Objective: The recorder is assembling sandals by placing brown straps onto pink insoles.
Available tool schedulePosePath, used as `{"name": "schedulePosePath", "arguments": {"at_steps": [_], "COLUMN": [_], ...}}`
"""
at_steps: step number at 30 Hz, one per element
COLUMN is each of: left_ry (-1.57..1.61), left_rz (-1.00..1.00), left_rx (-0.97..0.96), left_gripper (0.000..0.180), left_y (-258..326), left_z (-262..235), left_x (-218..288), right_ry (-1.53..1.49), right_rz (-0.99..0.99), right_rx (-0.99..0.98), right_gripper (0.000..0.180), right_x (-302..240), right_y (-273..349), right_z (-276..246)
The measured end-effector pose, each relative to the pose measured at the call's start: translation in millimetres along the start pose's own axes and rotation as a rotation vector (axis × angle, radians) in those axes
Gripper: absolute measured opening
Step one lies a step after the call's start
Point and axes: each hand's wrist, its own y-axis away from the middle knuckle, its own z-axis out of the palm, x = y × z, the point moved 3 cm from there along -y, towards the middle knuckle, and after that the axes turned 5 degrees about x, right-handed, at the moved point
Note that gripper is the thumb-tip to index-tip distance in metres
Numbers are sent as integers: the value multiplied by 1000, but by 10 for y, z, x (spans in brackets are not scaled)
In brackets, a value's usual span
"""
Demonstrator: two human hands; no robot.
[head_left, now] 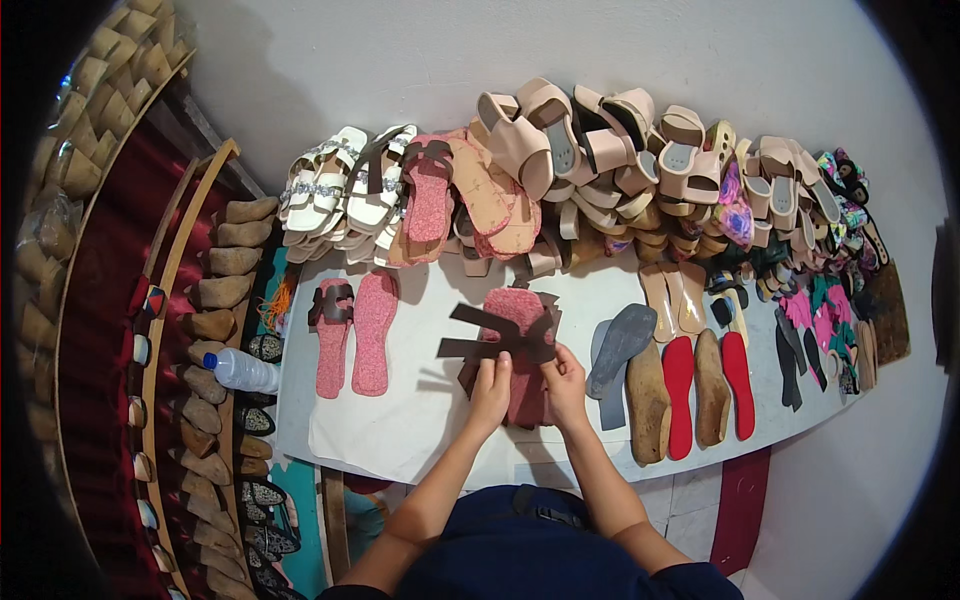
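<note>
A dark brown sandal upper, cut with strap-like arms, is raised between my two hands above the table. My left hand pinches its lower edge, thumb on top. At its right end, the fingers of my right hand are closed on the same piece. Beneath lies a stack of pinkish-red insoles, partly hidden by the upper and my hands, with more brown pieces around it. To the left lie a pink insole with a brown strap across it and a plain pink insole.
Finished beige slides and white sandals pile up along the wall. Right of my hands are grey soles, wooden shoe lasts and red insoles. A water bottle lies at the table's left edge, beside racks of lasts.
</note>
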Motion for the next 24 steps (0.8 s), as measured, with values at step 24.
{"name": "schedulePosePath", "arguments": {"at_steps": [24], "left_ry": [280], "left_rz": [-84], "left_rx": [-374], "left_gripper": [36], "left_y": [-12], "left_z": [-263], "left_x": [108], "right_ry": [638], "right_rz": [-505], "right_rx": [336], "right_gripper": [23], "right_x": [-276], "right_y": [-61], "right_z": [-234]}}
